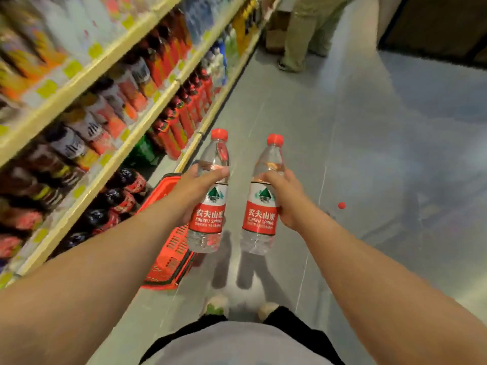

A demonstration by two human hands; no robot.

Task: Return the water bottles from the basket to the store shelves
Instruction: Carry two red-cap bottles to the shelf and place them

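Two bottles are up in the air. The left hand [196, 189] grips the left bottle [208, 216], and the right hand [288, 204] grips the right bottle [260, 217]. Both are upright, red caps on top. The basket [171, 248] sits on the floor [342, 154] beside the shelves [105, 165].
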